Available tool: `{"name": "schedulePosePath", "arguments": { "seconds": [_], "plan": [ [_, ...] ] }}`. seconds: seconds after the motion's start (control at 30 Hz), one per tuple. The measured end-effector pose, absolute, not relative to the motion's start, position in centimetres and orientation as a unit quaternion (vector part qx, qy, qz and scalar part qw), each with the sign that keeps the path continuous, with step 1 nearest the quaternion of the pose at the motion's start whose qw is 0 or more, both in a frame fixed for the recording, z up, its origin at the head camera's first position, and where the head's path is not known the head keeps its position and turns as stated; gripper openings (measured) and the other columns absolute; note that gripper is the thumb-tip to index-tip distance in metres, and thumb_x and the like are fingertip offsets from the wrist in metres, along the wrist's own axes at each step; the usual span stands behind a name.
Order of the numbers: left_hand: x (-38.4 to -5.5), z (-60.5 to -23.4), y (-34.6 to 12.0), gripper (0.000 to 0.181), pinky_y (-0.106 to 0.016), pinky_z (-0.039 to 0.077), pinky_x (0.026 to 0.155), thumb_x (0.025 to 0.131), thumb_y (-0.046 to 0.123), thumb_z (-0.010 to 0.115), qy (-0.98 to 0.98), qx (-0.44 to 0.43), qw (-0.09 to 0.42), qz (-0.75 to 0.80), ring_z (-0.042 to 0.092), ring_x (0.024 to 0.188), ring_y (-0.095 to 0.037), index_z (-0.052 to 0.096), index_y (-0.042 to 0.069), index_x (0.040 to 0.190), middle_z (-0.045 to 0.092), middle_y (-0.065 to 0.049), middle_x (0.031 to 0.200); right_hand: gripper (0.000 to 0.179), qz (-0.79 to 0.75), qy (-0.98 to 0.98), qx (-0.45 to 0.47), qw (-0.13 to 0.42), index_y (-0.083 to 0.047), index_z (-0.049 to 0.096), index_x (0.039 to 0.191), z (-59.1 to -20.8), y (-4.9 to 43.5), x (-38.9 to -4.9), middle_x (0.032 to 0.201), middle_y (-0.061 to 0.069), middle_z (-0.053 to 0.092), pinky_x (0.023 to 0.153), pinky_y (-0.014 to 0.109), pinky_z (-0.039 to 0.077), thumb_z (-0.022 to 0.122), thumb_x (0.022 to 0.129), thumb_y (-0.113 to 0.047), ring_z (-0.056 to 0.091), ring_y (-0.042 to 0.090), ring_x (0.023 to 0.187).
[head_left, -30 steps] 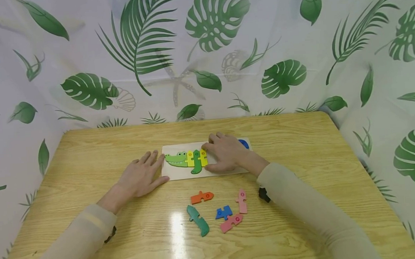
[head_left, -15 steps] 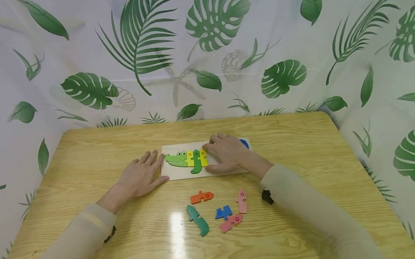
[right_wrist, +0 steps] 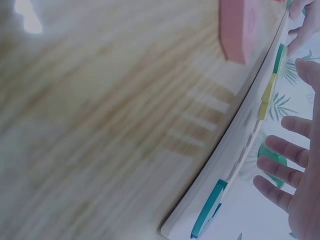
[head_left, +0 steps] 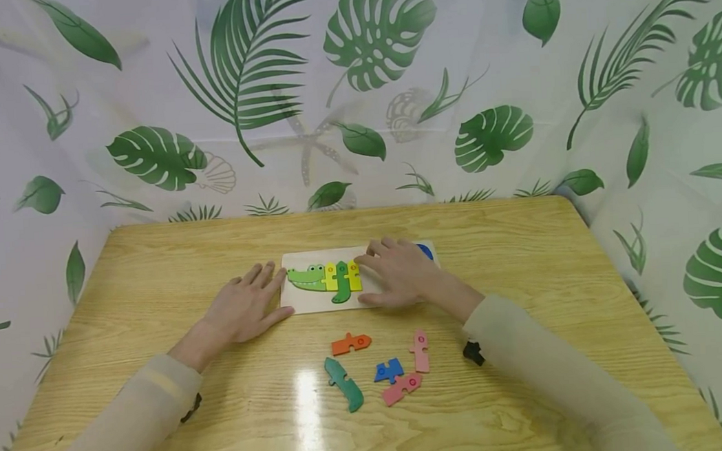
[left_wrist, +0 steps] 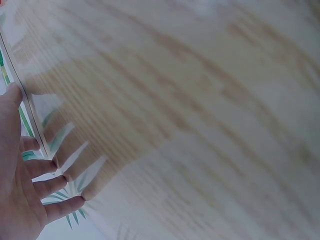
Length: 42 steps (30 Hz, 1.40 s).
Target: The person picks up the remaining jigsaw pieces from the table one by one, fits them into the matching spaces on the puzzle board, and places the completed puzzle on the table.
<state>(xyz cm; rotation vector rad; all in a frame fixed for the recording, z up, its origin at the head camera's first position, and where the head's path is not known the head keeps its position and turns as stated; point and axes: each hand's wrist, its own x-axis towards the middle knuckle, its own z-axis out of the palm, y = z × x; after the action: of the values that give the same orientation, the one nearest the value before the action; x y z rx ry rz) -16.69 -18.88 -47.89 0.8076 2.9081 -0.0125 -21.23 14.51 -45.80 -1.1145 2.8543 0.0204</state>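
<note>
A pale wooden puzzle board (head_left: 304, 304) lies near the table's middle. Its left half bears a green crocodile head (head_left: 307, 278), a yellow piece (head_left: 331, 277), a green leg piece (head_left: 342, 285) and another yellow piece (head_left: 354, 277). A blue piece (head_left: 425, 250) shows at the right end, with a teal piece (right_wrist: 207, 210) by it in the right wrist view. My left hand (head_left: 242, 307) rests at the board's left edge, thumb and forefinger touching it. Over the board's right part, my right hand (head_left: 401, 273) has its fingers spread, holding nothing, and hides the slots beneath.
Loose on the table before the board lie an orange piece (head_left: 351, 343), a teal leg piece (head_left: 344, 384), a blue piece (head_left: 389, 370), an upright-lying pink piece (head_left: 421, 351) and a slanted pink piece (head_left: 402, 389). A leaf-print cloth (head_left: 307, 153) hangs behind.
My right hand has eased slightly right, off the right-hand yellow piece, and its forearm has shifted right. The left hand and the loose pieces stay where they were.
</note>
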Motion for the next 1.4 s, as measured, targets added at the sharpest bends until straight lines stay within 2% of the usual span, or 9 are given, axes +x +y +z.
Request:
{"name": "schedulePosePath", "arguments": {
  "seconds": [0.33, 0.8, 1.17, 1.4],
  "plan": [
    [-16.7, -48.0, -18.9, 0.079, -0.064, 0.048, 0.113, 0.108, 0.059, 0.046, 0.962, 0.268, 0.059, -0.003, 0.041, 0.154, -0.047, 0.036, 0.005, 0.164, 0.038, -0.026, 0.168, 0.075, 0.002, 0.929, -0.37, 0.027, -0.02, 0.059, 0.149, -45.5, 14.4, -19.9, 0.14, 0.009, 0.065, 0.104, 0.05, 0.056, 0.059, 0.095, -0.072, 0.062, 0.03, 0.127],
    [-16.8, -48.1, -18.8, 0.079, -0.065, 0.047, 0.114, 0.108, 0.059, 0.045, 0.961, 0.268, 0.062, -0.002, 0.04, 0.155, -0.046, 0.035, 0.005, 0.165, 0.037, -0.026, 0.168, 0.069, -0.026, 0.922, -0.385, -0.013, -0.02, 0.067, 0.14, -45.1, 14.3, -17.7, 0.131, 0.007, 0.07, 0.089, 0.043, 0.06, 0.064, 0.093, -0.07, 0.067, 0.027, 0.113],
    [-16.7, -47.8, -18.6, 0.078, -0.065, 0.047, 0.114, 0.108, 0.058, 0.046, 0.961, 0.267, 0.066, 0.0, 0.04, 0.155, -0.047, 0.035, 0.005, 0.165, 0.037, -0.027, 0.168, 0.07, -0.026, 0.914, -0.404, -0.009, -0.022, 0.068, 0.14, -45.2, 14.0, -15.6, 0.125, 0.004, 0.071, 0.085, 0.04, 0.06, 0.062, 0.093, -0.073, 0.067, 0.025, 0.11],
    [-16.7, -47.9, -18.6, 0.079, -0.065, 0.048, 0.113, 0.108, 0.058, 0.046, 0.962, 0.267, 0.063, -0.004, 0.04, 0.155, -0.047, 0.035, 0.005, 0.165, 0.037, -0.026, 0.168, 0.065, -0.017, 0.907, -0.421, -0.015, -0.021, 0.07, 0.137, -45.2, 13.8, -14.3, 0.121, 0.004, 0.072, 0.083, 0.039, 0.059, 0.064, 0.093, -0.069, 0.067, 0.024, 0.106]
  ]
}}
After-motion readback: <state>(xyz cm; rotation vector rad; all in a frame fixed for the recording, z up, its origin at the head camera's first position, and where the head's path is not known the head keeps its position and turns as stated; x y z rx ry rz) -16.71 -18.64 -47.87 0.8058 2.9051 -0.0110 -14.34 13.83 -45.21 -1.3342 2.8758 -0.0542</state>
